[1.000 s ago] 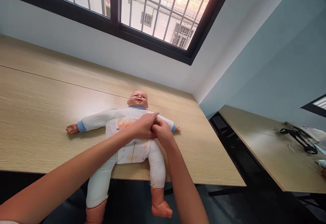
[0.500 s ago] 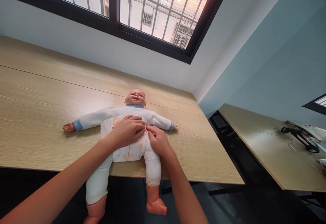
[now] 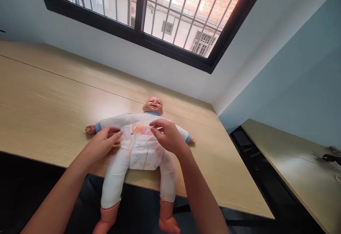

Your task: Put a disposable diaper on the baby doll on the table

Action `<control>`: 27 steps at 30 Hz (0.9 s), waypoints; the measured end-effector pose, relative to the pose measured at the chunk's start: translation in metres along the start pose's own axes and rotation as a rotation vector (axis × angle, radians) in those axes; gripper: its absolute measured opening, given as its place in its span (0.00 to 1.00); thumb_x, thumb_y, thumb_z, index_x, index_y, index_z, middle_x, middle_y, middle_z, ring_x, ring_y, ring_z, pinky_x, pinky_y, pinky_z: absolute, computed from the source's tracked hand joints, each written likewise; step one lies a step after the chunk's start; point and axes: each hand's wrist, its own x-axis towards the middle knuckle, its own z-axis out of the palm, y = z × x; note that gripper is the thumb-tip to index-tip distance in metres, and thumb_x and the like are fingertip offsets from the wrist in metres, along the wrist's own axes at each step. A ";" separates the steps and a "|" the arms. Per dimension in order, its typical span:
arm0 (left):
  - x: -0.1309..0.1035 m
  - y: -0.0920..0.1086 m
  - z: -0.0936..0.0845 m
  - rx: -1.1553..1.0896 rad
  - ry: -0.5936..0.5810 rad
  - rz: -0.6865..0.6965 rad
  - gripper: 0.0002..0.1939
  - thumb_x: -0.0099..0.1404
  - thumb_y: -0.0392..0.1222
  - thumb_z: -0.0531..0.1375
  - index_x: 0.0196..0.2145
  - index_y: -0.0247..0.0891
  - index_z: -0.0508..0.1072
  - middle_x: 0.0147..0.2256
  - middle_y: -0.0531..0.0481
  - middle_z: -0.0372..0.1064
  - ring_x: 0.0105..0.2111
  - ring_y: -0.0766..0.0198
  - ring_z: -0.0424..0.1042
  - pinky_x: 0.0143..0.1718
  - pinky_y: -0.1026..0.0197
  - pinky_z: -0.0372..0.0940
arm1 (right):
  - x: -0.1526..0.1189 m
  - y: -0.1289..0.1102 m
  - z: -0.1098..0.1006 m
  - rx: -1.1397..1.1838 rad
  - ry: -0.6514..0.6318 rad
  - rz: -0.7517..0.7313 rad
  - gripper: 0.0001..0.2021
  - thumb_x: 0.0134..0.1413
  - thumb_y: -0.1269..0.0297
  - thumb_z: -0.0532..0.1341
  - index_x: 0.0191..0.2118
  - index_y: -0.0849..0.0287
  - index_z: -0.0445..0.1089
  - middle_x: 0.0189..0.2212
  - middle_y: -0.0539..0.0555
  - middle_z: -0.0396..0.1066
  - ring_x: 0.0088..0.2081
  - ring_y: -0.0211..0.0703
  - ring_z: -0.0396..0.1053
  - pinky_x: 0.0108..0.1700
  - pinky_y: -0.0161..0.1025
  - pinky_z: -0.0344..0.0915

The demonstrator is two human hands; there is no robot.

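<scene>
"Since the doll (image 3: 146, 118) is lying face up on the table (image 3: 66, 95), what's it wearing? Quick."

"White top (image 3: 118, 121) with blue trim, plus a diaper (image 3: 142, 152) that's wrapping its middle, printed front facing up. Head's pointing toward the window, arms are spreading sideways, lower legs are hanging past the table's near edge. That layout is probably putting the doll's waist within easy reach."

"Hands?"

"Left hand (image 3: 101, 142) is hovering at the doll's waist, person's left side: fingers curving loosely, thumb apart, visibly gripping nothing. Can't tell if they're touching the diaper. Right hand (image 3: 169, 136) is hanging over the doll's belly toward the other side, thumb and index parting, gripping nothing I'm seeing."

"Why there?"

"My guess: they're flanking the diaper so each side is sitting near a hand."

"Surface?"

"Pale wood grain. A thin seam is running across behind the doll's head; light is glaring beside it."

"Room?"

"Beyond the doll's head, a white wall (image 3: 119, 49) is rising under a dark-framed window (image 3: 140, 14), bars and brickwork showing through. Past a gap on the doll's far right, a second table (image 3: 293, 163) is standing, a dark object (image 3: 331, 158) resting there, cut off. Below the doll's feet everything's going dark."
</scene>
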 end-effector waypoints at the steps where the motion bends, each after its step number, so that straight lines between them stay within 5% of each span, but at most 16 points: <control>1: 0.000 -0.001 0.001 -0.094 -0.052 -0.020 0.31 0.62 0.65 0.67 0.51 0.38 0.72 0.46 0.44 0.77 0.46 0.49 0.80 0.45 0.52 0.76 | 0.016 -0.003 0.009 -0.030 -0.057 -0.029 0.08 0.62 0.67 0.63 0.44 0.54 0.79 0.45 0.55 0.80 0.48 0.48 0.76 0.48 0.41 0.70; 6: -0.009 0.019 0.016 -0.199 -0.103 0.134 0.18 0.66 0.59 0.66 0.34 0.40 0.75 0.33 0.52 0.73 0.35 0.58 0.75 0.37 0.59 0.69 | 0.087 -0.001 0.042 -0.328 -0.422 -0.031 0.13 0.44 0.58 0.76 0.34 0.56 0.76 0.31 0.51 0.75 0.37 0.46 0.72 0.37 0.37 0.62; 8: -0.017 0.027 0.019 -0.197 -0.063 0.202 0.16 0.69 0.57 0.63 0.35 0.41 0.77 0.35 0.51 0.75 0.38 0.55 0.75 0.40 0.57 0.69 | 0.103 0.002 0.043 -0.378 -0.566 0.026 0.18 0.39 0.55 0.78 0.27 0.56 0.70 0.24 0.47 0.69 0.30 0.41 0.66 0.31 0.36 0.57; 12: -0.040 0.020 0.030 -0.151 -0.081 0.224 0.16 0.65 0.55 0.67 0.46 0.48 0.78 0.44 0.49 0.78 0.47 0.47 0.77 0.47 0.50 0.72 | 0.110 0.008 0.036 -0.182 -0.729 0.059 0.21 0.46 0.50 0.72 0.23 0.56 0.63 0.21 0.44 0.63 0.25 0.35 0.58 0.27 0.34 0.51; 15: -0.057 0.003 0.044 -0.026 -0.011 0.280 0.21 0.58 0.47 0.71 0.49 0.51 0.77 0.51 0.47 0.76 0.53 0.43 0.74 0.57 0.45 0.69 | 0.104 0.014 0.040 0.054 -0.642 0.062 0.19 0.52 0.49 0.69 0.26 0.57 0.63 0.23 0.45 0.60 0.27 0.35 0.56 0.29 0.34 0.52; 19: -0.071 -0.007 0.055 0.027 0.008 0.311 0.17 0.62 0.44 0.66 0.49 0.49 0.76 0.55 0.44 0.73 0.55 0.46 0.73 0.60 0.47 0.67 | 0.100 0.024 0.056 0.077 -0.450 0.078 0.20 0.54 0.52 0.67 0.24 0.56 0.57 0.23 0.44 0.51 0.26 0.35 0.49 0.28 0.34 0.47; 27: -0.073 0.014 0.027 0.069 -0.084 0.336 0.11 0.73 0.44 0.57 0.40 0.42 0.79 0.44 0.47 0.76 0.46 0.54 0.74 0.51 0.56 0.67 | 0.103 0.029 0.074 -0.034 -0.302 0.141 0.18 0.51 0.53 0.65 0.23 0.56 0.58 0.21 0.45 0.57 0.25 0.36 0.55 0.28 0.34 0.50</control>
